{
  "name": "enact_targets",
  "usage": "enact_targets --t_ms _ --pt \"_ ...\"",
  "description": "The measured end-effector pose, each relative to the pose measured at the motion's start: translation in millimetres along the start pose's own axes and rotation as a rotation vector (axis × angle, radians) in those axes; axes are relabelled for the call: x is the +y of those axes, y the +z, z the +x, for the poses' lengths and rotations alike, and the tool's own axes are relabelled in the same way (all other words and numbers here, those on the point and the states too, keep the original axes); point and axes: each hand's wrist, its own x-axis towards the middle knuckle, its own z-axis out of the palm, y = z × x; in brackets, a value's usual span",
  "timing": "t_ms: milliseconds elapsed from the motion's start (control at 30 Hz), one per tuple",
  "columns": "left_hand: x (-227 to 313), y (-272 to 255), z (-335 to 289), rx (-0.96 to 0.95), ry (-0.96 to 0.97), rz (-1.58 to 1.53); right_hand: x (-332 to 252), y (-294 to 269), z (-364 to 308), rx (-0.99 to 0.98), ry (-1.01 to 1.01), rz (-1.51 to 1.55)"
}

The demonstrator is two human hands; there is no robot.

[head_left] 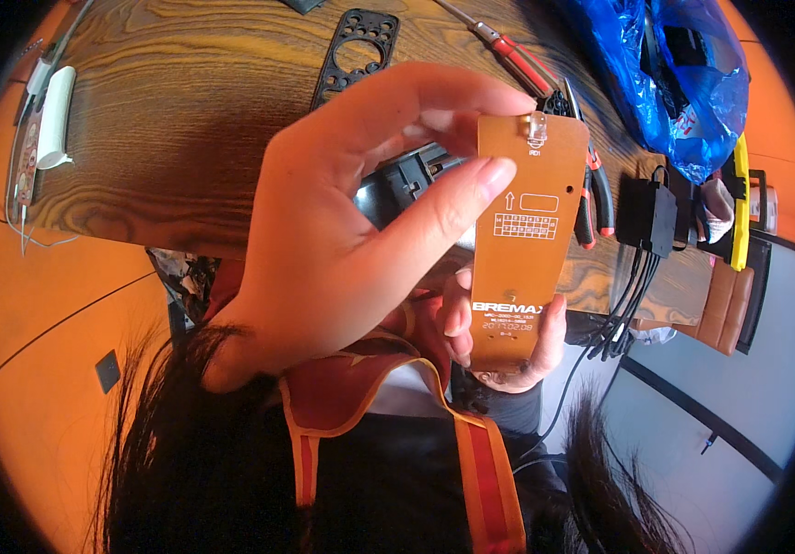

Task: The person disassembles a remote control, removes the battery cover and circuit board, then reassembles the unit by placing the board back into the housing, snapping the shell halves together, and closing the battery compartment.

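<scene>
I hold a flat brown circuit board (526,268) upright in front of me, its printed face toward me and a small clear LED (537,126) at its top edge. My right hand (547,349) grips its lower end from behind, fingers at the left edge and thumb side at the right. Closed at the upper left of the board is my left hand (342,194). Its thumb lies on the face, and the index finger reaches over the top close to the LED. The other left fingers are mostly hidden. Behind the left hand lies a black plastic shell (402,185), partly covered.
On the wooden table (167,120) lie a black plate with a round opening (331,76), a red-handled screwdriver (517,63) and red-and-black pliers (595,198). A blue plastic bag (637,102) and a black box with cables (646,214) stand at the right. A white cylinder (56,120) is far left.
</scene>
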Motion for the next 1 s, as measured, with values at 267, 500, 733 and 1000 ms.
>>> enact_targets --t_ms 267,500,733,1000 --pt "2.3 -8.2 -3.4 -0.086 -0.052 0.014 1.8 12.4 -0.4 0.022 -0.041 0.207" --pt "6.4 -10.8 -6.1 -0.082 -0.120 0.003 4.6 7.9 1.6 -0.029 -0.108 -0.022" --pt "-5.4 -17.1 -9.4 -0.204 0.092 -0.166 -23.8 0.1 13.3 -0.024 -0.890 -1.363" --pt "-23.4 -22.3 -27.4 -0.050 0.071 -0.344 -36.4 -19.1 12.3 0.215 -0.938 -1.453"
